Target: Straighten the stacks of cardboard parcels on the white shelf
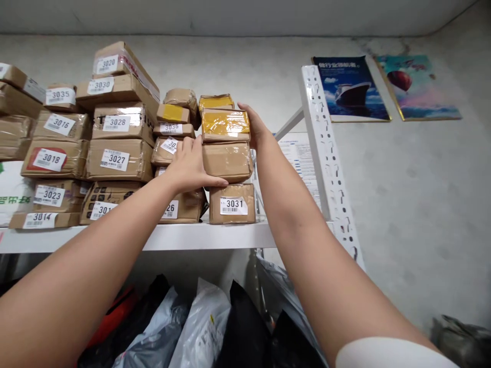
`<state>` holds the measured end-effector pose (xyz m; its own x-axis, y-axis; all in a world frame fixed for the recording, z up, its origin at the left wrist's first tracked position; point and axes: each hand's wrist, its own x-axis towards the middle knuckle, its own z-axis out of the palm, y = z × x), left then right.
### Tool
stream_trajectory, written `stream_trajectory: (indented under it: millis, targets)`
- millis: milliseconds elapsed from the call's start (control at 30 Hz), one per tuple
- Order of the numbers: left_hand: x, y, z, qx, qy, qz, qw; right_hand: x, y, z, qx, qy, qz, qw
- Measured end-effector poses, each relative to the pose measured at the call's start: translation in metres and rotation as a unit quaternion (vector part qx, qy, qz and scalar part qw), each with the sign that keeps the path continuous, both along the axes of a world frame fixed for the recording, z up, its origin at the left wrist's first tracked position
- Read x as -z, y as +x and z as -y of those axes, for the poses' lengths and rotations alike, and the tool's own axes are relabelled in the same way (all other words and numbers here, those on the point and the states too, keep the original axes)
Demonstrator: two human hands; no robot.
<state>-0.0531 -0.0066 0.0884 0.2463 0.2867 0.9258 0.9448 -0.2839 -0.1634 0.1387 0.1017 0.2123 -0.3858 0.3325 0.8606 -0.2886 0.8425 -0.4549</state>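
Note:
A small stack of taped cardboard parcels stands at the right end of a white shelf (215, 236). My left hand (188, 166) grips the left side of the plain brown middle parcel (227, 160), thumb under its lower edge. My right hand (256, 128) presses against the right side of the yellow-taped top parcel (225, 125). At the bottom of the stack sits the parcel labelled 3031 (232, 204). Both hands are wrapped round the sides of the stack.
Several numbered parcels fill the shelf to the left, among them 3027 (115, 160) and 3028 (118, 122). A white perforated upright (326, 153) leans at the shelf's right end. Plastic mail bags (203, 327) lie below. Two posters (351, 89) hang on the wall.

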Motion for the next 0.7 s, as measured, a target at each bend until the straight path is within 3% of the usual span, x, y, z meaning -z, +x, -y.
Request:
stream_trajectory:
  millis: [100,200,333,567,700]
  targets:
    - [0.001,0.000,-0.002,0.001,0.009,0.001,1.000,0.003,-0.006,0.000,-0.114,-0.008,0.033,0.993]
    - [0.002,0.000,-0.004,0.007,0.017,0.006,1.000,0.005,-0.008,0.004,-0.137,-0.011,0.036,0.990]
    - [0.001,-0.001,-0.007,0.017,0.020,0.006,1.000,0.002,-0.006,0.014,-0.110,-0.029,0.043,0.993]
    - [0.002,0.001,-0.002,0.008,-0.003,0.006,1.000,-0.026,0.001,0.025,0.027,-0.101,0.043,0.994]
    - [0.001,0.002,0.000,0.011,-0.022,0.006,1.000,-0.018,0.006,0.022,0.020,-0.101,0.048,0.994]
